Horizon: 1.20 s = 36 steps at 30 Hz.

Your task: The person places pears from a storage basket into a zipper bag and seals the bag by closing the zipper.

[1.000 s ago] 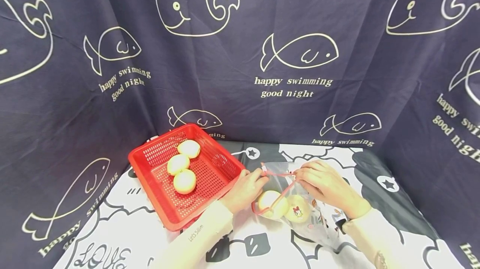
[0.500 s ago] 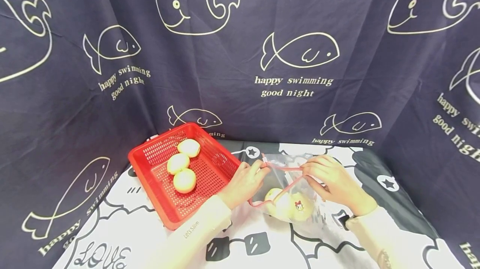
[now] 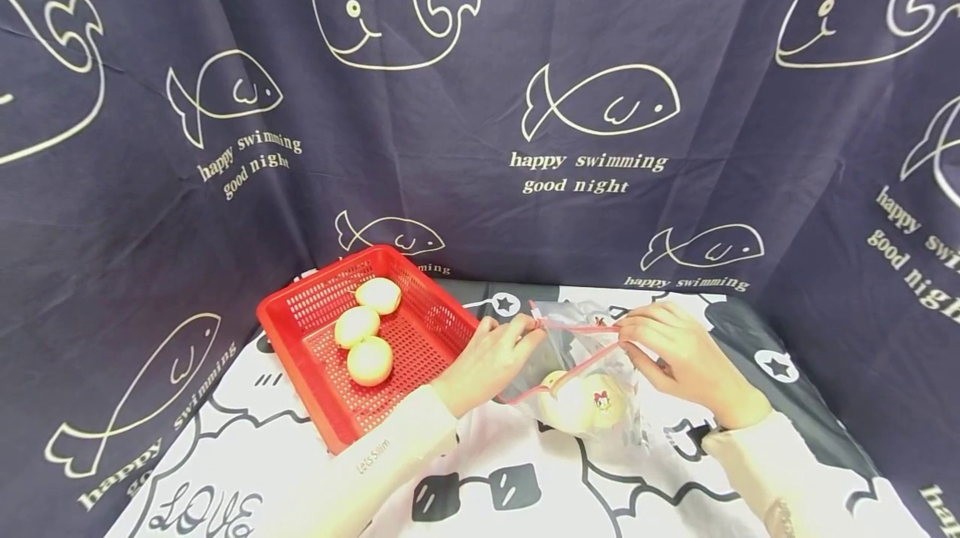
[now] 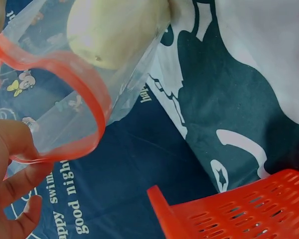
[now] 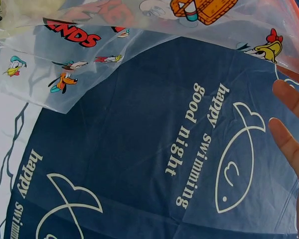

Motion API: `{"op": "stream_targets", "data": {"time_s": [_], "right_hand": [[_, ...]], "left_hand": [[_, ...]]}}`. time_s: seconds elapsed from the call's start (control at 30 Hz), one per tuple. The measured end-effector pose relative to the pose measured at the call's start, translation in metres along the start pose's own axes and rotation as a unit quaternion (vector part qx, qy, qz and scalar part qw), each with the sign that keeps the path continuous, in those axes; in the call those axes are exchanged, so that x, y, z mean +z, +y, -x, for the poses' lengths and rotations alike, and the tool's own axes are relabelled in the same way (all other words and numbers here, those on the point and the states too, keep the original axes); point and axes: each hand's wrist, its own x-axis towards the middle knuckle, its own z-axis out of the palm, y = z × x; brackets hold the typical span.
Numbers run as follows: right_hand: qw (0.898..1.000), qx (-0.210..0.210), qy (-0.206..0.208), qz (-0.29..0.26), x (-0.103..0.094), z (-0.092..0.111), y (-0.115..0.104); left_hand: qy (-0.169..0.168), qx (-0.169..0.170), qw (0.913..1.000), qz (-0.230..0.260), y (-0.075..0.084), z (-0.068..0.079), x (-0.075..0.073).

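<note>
Cloth (image 3: 667,467) stretched from the clear bag (image 3: 602,401) to the right table edge (image 3: 813,409); left hand (image 3: 487,367) and right hand (image 3: 678,354), apart, pinched the bag's rim (image 3: 588,364).

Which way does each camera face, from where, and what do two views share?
Head: on the head, facing forward and down at the bag; left hand, right hand, sleeves show.
Left wrist: on that wrist, facing the bag and red basket; left fingers show.
Right wrist: on that wrist, facing the bag and curtain; right fingers show.
Shared by head and left wrist: red basket.
</note>
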Motion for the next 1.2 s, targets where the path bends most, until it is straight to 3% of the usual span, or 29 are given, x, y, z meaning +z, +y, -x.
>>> {"op": "stream_targets", "data": {"time_s": [0.3, 0.77, 1.07, 1.2], "right_hand": [[1.0, 0.004, 0.011, 0.001, -0.005, -0.004, 0.0], [0.999, -0.006, 0.042, 0.005, -0.012, -0.013, -0.002], [0.999, -0.007, 0.041, 0.006, -0.01, -0.014, 0.001], [0.999, -0.007, 0.041, 0.004, -0.007, -0.012, 0.003]], "left_hand": [[0.012, 0.007, 0.9999, 0.004, -0.003, -0.007, -0.008], [0.035, 0.025, 0.9959, -0.08, -0.009, -0.021, -0.016], [0.021, 0.031, 0.995, -0.092, -0.016, -0.022, -0.012], [0.031, 0.024, 0.9952, -0.09, -0.018, -0.019, -0.006]]}}
